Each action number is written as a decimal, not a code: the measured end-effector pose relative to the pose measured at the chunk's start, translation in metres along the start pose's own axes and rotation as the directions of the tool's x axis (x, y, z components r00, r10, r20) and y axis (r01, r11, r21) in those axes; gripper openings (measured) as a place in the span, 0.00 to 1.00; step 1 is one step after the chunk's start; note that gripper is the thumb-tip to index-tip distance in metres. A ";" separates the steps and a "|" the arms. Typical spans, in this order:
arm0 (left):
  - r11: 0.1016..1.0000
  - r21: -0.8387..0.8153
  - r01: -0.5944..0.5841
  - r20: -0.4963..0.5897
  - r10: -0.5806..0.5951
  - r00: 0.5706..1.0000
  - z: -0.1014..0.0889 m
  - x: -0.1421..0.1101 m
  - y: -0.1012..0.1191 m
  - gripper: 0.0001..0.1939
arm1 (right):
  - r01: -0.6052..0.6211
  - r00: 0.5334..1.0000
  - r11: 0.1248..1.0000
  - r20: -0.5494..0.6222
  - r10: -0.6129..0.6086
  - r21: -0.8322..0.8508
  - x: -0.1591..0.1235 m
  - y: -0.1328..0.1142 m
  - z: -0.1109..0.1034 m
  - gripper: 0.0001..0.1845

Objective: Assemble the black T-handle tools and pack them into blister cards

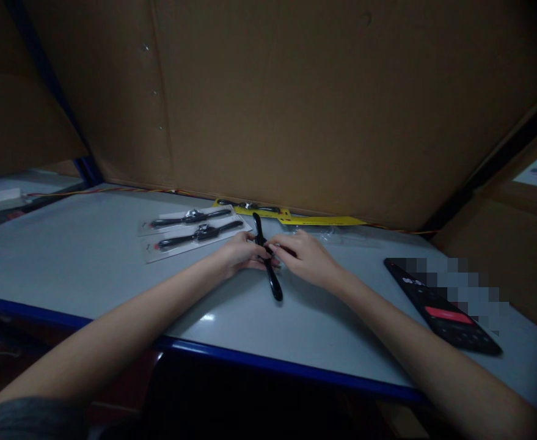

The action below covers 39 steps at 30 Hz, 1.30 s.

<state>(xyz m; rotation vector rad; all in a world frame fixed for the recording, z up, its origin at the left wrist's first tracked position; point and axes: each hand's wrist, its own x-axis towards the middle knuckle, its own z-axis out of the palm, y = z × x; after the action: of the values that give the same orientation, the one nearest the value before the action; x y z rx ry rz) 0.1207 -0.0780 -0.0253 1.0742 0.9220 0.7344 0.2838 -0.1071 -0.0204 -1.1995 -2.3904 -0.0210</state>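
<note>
Both hands meet over the middle of a grey table (80, 256). A long black tool with two slim handles (272, 281) lies between them, pointing away from me. My left hand (238, 253) closes its fingers on the tool's middle from the left. My right hand (307, 256) pinches the same middle part from the right. Two more black tools sealed in clear packets (195, 232) lie just left of my left hand.
A yellow packaging card (314, 219) with another tool lies along the cardboard wall at the back. A black phone (442, 305) with a lit screen rests at the right. The table's blue front edge (250, 360) runs below my forearms.
</note>
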 end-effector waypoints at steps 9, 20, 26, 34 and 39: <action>1.000 0.016 -0.011 0.015 0.011 1.000 0.001 -0.002 0.001 0.19 | -0.089 0.995 0.989 -0.052 0.083 -0.117 0.000 0.002 0.000 0.13; 1.000 -0.025 0.002 -0.021 -0.002 1.000 0.004 -0.005 0.005 0.23 | -0.154 0.985 0.987 -0.086 0.150 -0.040 0.000 0.001 -0.002 0.12; 0.999 -0.032 0.004 -0.025 -0.004 1.000 0.004 -0.004 0.005 0.26 | -0.167 0.985 0.985 -0.062 0.164 -0.047 0.000 0.002 -0.002 0.10; 1.000 0.006 0.005 -0.008 -0.005 1.000 0.003 -0.003 0.004 0.20 | -0.177 0.982 0.983 -0.077 0.173 -0.054 -0.001 0.000 -0.002 0.08; 1.000 -0.027 -0.003 -0.009 0.003 1.000 0.002 -0.001 0.002 0.24 | -0.181 0.978 0.983 -0.107 0.177 -0.025 0.001 0.004 -0.002 0.11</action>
<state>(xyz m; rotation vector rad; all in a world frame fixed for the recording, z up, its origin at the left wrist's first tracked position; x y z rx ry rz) 0.1217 -0.0793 -0.0229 1.0494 0.9158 0.7527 0.2871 -0.1047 -0.0191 -1.3911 -2.1931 -0.0662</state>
